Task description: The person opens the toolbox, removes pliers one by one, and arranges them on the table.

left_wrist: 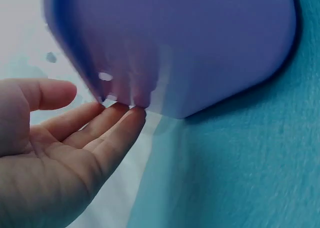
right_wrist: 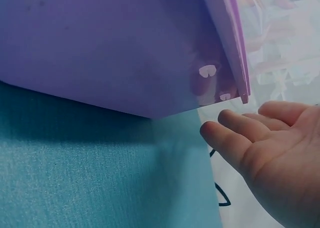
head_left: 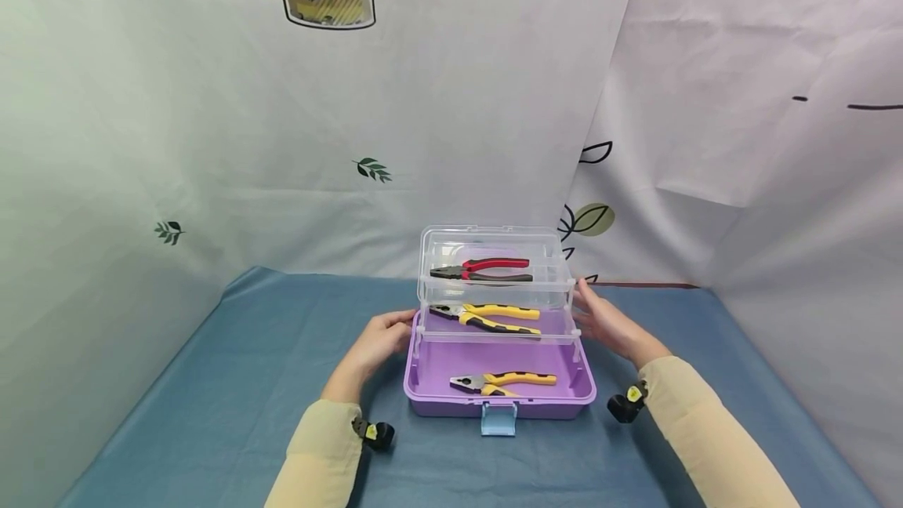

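Observation:
A purple toolbox stands with its clear upper part raised. Red-and-black pliers lie in the top clear tray, yellow-and-black pliers in the tray below. Another pair of yellow-and-black pliers lies in the purple base. At the box's left rear, my left hand touches the wall; in the left wrist view its fingertips meet the back corner, thumb apart. My right hand is at the right rear; in the right wrist view its extended fingers stand just off the purple wall.
A pale blue latch hangs at the box's front. Under everything is a blue cloth, with a white printed curtain behind and at the sides. Each wrist wears a small black camera.

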Available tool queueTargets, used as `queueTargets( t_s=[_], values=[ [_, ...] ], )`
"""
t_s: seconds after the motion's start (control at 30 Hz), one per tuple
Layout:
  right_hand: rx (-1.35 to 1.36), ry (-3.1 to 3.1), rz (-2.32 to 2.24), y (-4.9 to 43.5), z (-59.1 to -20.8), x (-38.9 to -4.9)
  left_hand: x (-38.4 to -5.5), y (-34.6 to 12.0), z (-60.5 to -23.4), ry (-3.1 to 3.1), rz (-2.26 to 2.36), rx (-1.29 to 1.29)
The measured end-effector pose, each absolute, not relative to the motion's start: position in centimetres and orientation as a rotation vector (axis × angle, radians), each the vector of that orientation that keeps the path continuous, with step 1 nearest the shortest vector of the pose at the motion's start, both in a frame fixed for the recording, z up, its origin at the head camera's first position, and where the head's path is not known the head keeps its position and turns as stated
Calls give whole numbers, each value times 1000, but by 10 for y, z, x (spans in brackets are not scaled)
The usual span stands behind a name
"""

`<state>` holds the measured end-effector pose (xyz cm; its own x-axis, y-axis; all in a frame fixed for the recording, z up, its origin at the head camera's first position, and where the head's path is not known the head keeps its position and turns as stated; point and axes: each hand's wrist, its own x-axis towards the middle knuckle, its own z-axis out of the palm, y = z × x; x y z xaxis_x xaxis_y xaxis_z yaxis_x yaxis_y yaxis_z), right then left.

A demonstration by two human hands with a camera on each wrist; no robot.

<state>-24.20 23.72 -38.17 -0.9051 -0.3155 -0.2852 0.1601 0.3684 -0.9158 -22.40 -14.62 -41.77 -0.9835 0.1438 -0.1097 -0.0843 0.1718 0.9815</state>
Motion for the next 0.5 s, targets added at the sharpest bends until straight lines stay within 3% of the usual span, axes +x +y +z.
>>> queueTargets(
  t_s=[0.5],
  values=[
    [-139,2492,-1447,241,-361,-239,-204,-153,-416,2356,1786,251]
  ],
)
